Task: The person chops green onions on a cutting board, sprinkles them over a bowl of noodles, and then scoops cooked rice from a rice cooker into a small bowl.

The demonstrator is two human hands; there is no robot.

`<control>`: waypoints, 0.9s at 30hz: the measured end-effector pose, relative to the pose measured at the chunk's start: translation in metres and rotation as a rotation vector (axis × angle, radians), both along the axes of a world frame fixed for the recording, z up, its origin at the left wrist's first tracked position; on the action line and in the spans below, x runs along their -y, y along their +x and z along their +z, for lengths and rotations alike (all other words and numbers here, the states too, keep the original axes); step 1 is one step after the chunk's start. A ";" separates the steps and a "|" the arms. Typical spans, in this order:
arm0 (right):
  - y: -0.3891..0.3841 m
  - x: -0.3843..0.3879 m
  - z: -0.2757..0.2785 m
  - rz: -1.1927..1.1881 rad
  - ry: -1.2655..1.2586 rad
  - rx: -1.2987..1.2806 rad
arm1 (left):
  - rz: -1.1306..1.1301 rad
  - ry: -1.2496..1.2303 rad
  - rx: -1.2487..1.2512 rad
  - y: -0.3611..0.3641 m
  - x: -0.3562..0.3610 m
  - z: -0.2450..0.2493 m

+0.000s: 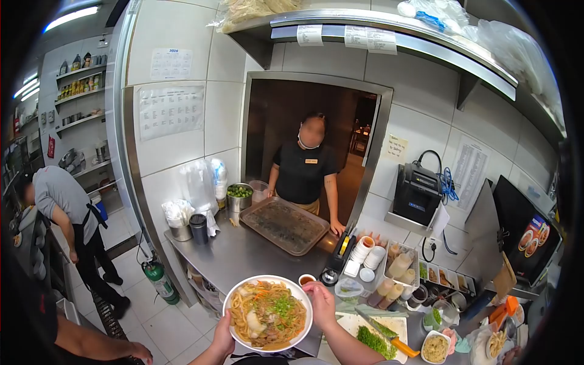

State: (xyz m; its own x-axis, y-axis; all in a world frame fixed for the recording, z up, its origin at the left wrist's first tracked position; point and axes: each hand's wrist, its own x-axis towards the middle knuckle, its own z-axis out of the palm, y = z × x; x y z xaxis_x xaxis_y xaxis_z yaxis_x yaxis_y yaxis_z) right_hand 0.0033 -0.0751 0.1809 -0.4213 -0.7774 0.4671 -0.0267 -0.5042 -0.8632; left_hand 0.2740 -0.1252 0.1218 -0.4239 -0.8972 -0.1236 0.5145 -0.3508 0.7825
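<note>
A white bowl point(227, 304) full of noodles with green and orange garnish point(267, 313) is held up at the bottom centre. My left hand point(224, 334) grips its left rim. At its upper right side is my right hand point(321, 303), fingers closed at a small cup of dark red sauce point(307, 280). Beyond the bowl, a brown tray point(285, 225) lies on the steel counter point(213, 258). To the right, a knife with an orange handle point(404, 347) rests on a white cutting board point(350, 325) beside chopped greens point(376, 342).
A person in black point(307, 164) stands at the pass window, one hand near the tray. Another person point(67, 207) bends at the far left; a third person's arm point(103, 347) is lower left. Sauce bottles point(399, 266), a black printer point(417, 190) and a green cylinder point(160, 281) stand around.
</note>
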 end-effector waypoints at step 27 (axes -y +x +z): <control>0.086 -0.027 -0.017 -0.616 0.312 0.293 | -0.274 0.064 0.134 -0.003 0.328 -0.160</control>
State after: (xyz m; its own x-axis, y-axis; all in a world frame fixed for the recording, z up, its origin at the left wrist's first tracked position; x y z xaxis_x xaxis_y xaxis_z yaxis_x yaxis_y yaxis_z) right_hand 0.0892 -0.0481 0.1636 -0.8962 -0.4389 0.0652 0.0282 -0.2030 -0.9788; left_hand 0.2708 -0.4529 -0.0378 -0.6248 -0.7408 -0.2467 0.2881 -0.5125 0.8089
